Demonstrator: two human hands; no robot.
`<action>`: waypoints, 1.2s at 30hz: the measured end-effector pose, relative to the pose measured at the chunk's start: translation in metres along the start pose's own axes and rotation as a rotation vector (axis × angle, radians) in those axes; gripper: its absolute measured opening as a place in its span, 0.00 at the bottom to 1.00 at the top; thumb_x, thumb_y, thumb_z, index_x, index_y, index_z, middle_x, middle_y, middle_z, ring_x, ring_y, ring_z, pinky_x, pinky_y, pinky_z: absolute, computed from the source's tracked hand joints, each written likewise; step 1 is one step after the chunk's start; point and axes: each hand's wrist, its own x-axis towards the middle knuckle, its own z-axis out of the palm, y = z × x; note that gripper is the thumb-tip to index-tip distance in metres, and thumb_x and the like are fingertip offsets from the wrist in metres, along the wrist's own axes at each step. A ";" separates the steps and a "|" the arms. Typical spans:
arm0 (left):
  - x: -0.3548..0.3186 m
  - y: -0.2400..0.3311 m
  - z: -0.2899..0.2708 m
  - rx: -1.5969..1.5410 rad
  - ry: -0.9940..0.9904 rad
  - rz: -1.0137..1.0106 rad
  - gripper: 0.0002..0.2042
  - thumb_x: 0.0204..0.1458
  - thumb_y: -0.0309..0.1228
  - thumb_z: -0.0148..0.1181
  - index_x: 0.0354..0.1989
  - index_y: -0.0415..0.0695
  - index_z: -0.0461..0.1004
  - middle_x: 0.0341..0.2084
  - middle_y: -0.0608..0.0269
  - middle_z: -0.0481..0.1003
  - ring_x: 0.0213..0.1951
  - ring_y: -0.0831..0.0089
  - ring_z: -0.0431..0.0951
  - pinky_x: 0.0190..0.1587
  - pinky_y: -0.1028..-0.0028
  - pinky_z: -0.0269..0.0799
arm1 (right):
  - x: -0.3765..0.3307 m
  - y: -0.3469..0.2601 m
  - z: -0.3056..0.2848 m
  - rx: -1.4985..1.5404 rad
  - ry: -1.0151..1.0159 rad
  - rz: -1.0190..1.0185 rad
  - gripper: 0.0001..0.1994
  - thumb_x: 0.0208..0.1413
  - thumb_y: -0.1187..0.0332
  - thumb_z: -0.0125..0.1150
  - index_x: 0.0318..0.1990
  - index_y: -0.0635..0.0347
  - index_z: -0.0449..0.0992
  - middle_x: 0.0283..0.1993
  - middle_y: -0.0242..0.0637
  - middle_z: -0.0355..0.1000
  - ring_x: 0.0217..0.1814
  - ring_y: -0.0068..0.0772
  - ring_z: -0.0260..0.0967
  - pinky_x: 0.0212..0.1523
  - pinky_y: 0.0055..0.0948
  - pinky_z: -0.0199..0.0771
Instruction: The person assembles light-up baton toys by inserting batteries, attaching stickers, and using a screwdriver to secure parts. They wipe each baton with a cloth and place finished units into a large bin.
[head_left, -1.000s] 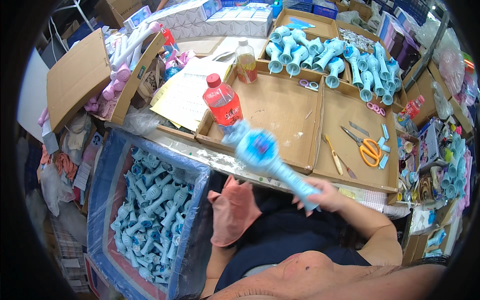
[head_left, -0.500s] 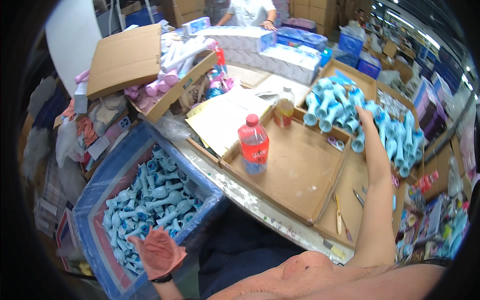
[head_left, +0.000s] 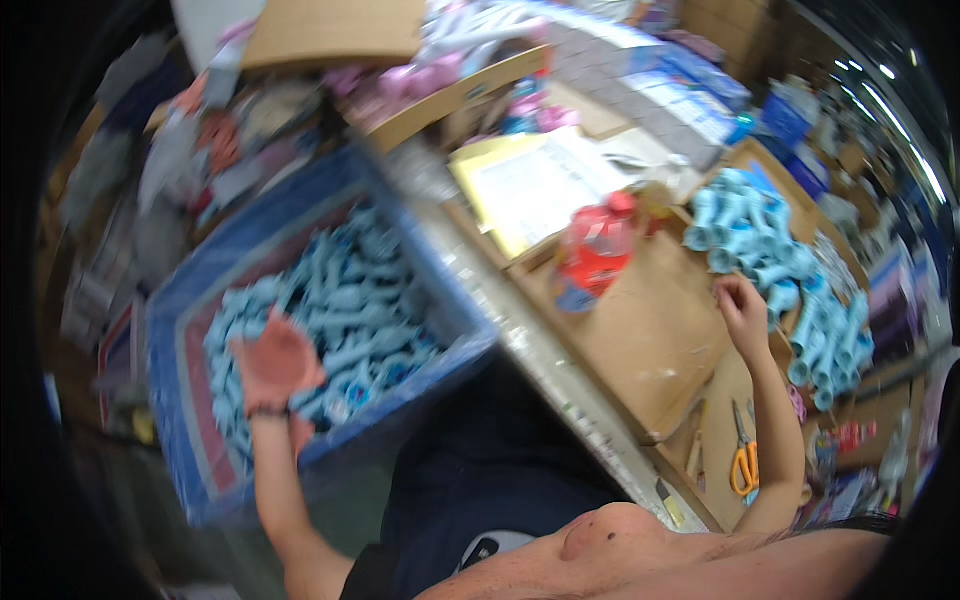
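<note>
- Since the earlier frame, the gloved left hand (head_left: 275,360) has moved further over the bin (head_left: 440,265); the bare right hand (head_left: 742,310) has drawn back from the boxed blue pieces (head_left: 740,215).
- Left grip: cannot tell. Beneath lie loose blue pieces (head_left: 350,298), uncountable; the bin's walls seemingly contain them.
- One pair of scissors (head_left: 743,449), perhaps kept within reach.
- Right fingers curl beside the boxed pieces, well over ten, perhaps stacked to save room; cannot tell whether they pinch anything.
- Two bottles: red-labelled (head_left: 597,250), amber behind (head_left: 656,203).

Head cam, L fisheye, facing down from abv! Both hands (head_left: 278,365) close below, table (head_left: 535,350) running upper R.
</note>
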 end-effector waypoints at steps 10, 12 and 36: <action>0.016 0.015 -0.035 -0.270 0.019 -0.082 0.51 0.41 0.77 0.42 0.45 0.30 0.75 0.44 0.52 0.78 0.50 0.60 0.75 0.60 0.66 0.64 | -0.006 -0.214 0.283 -0.216 -0.916 -1.029 0.06 0.52 0.67 0.59 0.36 0.57 0.73 0.28 0.36 0.70 0.32 0.42 0.72 0.31 0.38 0.73; 0.012 0.015 -0.021 -0.335 0.009 -0.059 0.51 0.40 0.76 0.43 0.45 0.30 0.75 0.44 0.53 0.78 0.49 0.61 0.76 0.59 0.67 0.65 | -0.004 -0.219 0.373 -0.325 -1.035 -1.060 0.08 0.53 0.67 0.57 0.39 0.59 0.73 0.33 0.39 0.71 0.39 0.44 0.72 0.38 0.39 0.74; 0.007 0.026 0.014 -1.210 0.157 0.140 0.24 0.40 0.49 0.58 0.42 0.45 0.67 0.25 0.72 0.64 0.32 0.74 0.67 0.35 0.74 0.63 | 0.025 -0.269 0.377 0.221 -0.110 -0.554 0.33 0.46 0.63 0.72 0.56 0.62 0.59 0.40 0.46 0.71 0.42 0.42 0.72 0.43 0.37 0.73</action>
